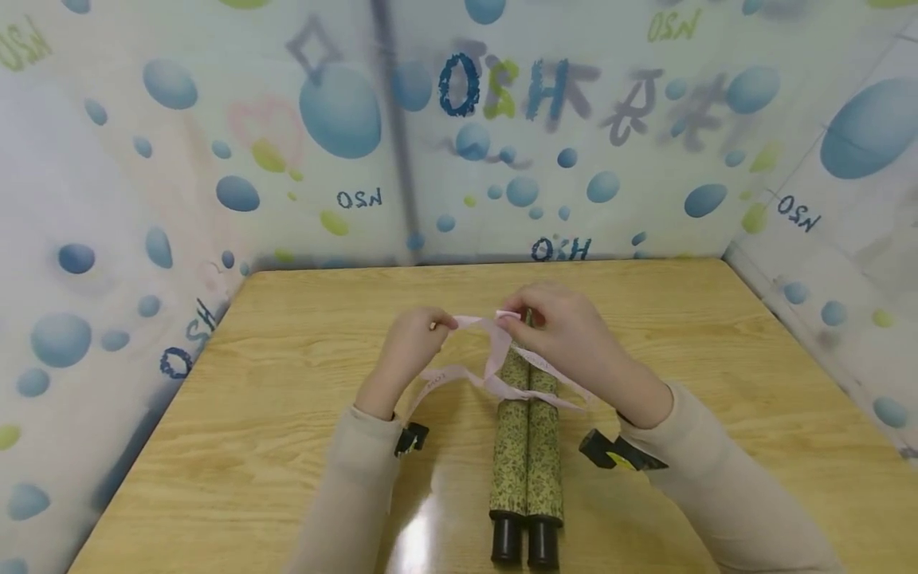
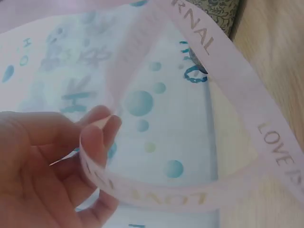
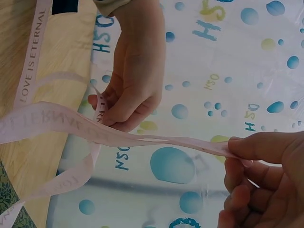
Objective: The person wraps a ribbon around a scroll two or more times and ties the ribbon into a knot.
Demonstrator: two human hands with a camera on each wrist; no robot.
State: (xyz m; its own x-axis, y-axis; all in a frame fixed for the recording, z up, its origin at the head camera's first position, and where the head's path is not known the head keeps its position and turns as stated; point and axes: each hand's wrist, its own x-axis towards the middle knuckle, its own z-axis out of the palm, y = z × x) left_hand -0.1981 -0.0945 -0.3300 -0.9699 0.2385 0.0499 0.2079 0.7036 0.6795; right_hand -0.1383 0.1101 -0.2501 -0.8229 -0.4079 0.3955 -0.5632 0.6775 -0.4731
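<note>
A pale pink ribbon (image 1: 495, 351) with printed lettering loops around the middle of two long green-gold patterned rolls (image 1: 511, 454), which lie side by side with black ends toward me. My left hand (image 1: 412, 347) pinches one length of the ribbon above the table, left of the rolls. In the left wrist view the ribbon (image 2: 278, 147) curls round that hand's fingertips (image 2: 94, 137). Above the far part of the rolls, my right hand (image 1: 566, 327) pinches another length between thumb and fingers; the right wrist view shows this ribbon (image 3: 118, 135) stretched toward the right hand (image 3: 270, 175).
The rolls lie on a light wooden table (image 1: 287, 399). A wall covering (image 1: 445, 183) with blue and green drops rises behind the table and at both sides. Black devices sit at the left wrist (image 1: 412, 438) and right wrist (image 1: 620, 453).
</note>
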